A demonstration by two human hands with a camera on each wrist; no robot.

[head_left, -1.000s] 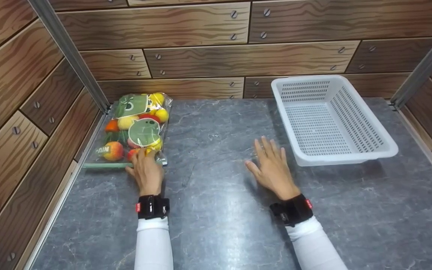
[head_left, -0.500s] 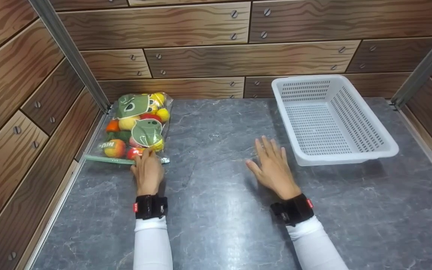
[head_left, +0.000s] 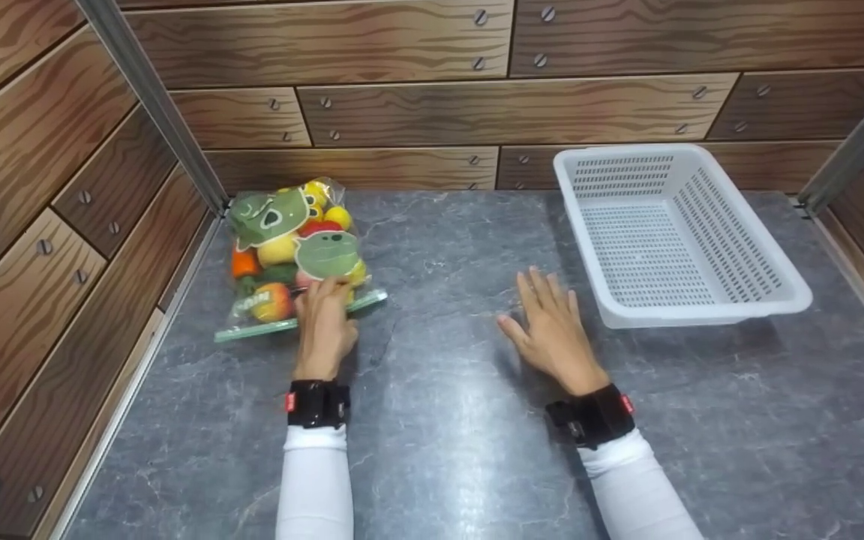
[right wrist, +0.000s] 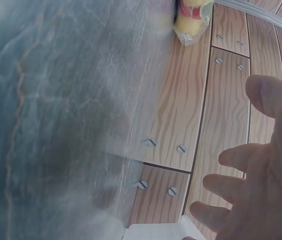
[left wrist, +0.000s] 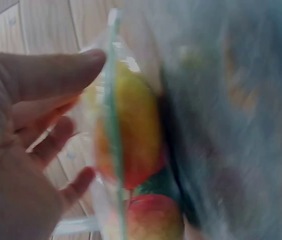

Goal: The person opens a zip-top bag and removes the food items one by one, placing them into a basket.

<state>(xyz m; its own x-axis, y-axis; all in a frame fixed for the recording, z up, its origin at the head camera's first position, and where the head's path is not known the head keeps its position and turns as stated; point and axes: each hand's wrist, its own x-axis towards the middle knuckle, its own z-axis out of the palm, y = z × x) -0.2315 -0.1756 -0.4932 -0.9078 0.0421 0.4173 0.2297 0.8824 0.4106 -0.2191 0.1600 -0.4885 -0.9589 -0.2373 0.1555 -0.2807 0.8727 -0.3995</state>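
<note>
A clear zip bag (head_left: 258, 264) of toy fruit and vegetables lies at the back left, printed with green cartoon shapes. My left hand (head_left: 325, 324) pinches the bag near its green zip edge, which slants up to the right. In the left wrist view, the thumb (left wrist: 61, 72) lies at the zip strip (left wrist: 113, 110), beside a yellow-red fruit (left wrist: 136, 127); part of the grip is hidden. My right hand (head_left: 556, 334) holds nothing, its fingers straight and spread, just left of the white basket (head_left: 709, 317).
The white basket, with slotted sides, stands at the back right on the grey marbled tabletop (head_left: 447, 420). Wood-patterned walls (head_left: 402, 112) close off the back and both sides, with metal posts at the corners. A black strap camera (head_left: 317, 403) sits on each wrist.
My left hand has moved right and slightly away, pulling the bag's near edge along, so the zip strip now tilts. The right hand stays in place. The head view has shifted a little.
</note>
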